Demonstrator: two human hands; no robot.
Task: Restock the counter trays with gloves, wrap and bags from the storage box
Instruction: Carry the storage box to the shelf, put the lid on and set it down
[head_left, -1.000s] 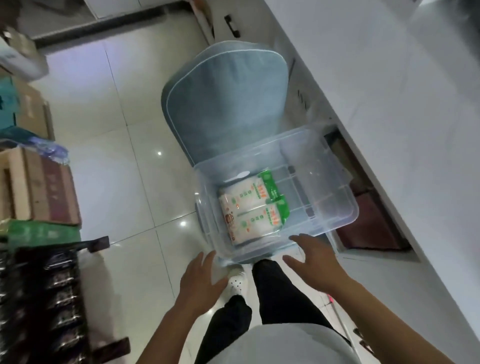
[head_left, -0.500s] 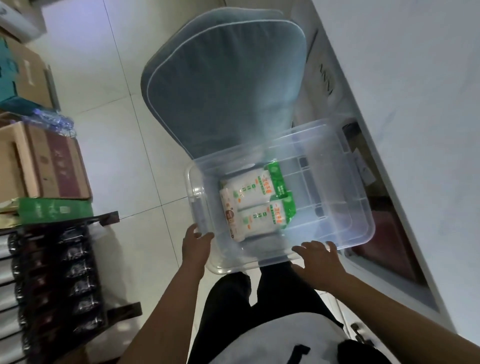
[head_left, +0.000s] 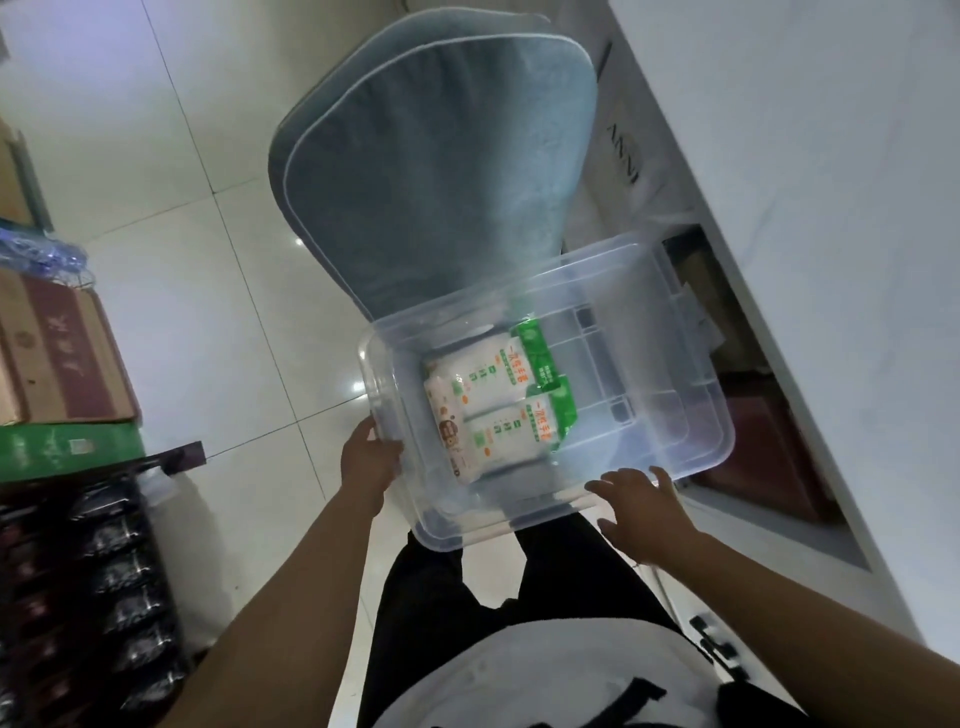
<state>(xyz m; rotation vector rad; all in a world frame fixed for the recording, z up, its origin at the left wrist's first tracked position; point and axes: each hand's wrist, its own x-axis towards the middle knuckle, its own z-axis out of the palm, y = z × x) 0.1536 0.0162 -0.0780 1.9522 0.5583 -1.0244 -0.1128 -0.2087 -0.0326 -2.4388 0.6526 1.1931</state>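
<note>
— From the head camera, what is the room like?
— Glossy pale floor tiles (head_left: 218, 322) with thin dark joints and small glints of light. A white bench (head_left: 841, 208) with a smooth, faintly veined face runs along the right. At far left sit cardboard cartons (head_left: 57, 364), one brown and maroon, with a green one under it; near left is a dark rack of shiny wrapped goods (head_left: 93, 571).
— And the storage box (head_left: 685, 447)?
— Clear plastic, rectangular, rounded corners, a ribbed bottom, lid off. It rests in the middle on a grey-blue padded seat cushion (head_left: 431, 171) with pale piping. Inside, toward its left end, lie two soft white packets with green ends (head_left: 493, 410), side by side and touching.
— The hands?
— The left hand (head_left: 366, 457) has its grip closed on the box's near-left rim, thumb over the edge. The right hand (head_left: 644, 509) lies at the near edge with its fingers spread and its grip open; whether it touches the rim, I cannot tell.
</note>
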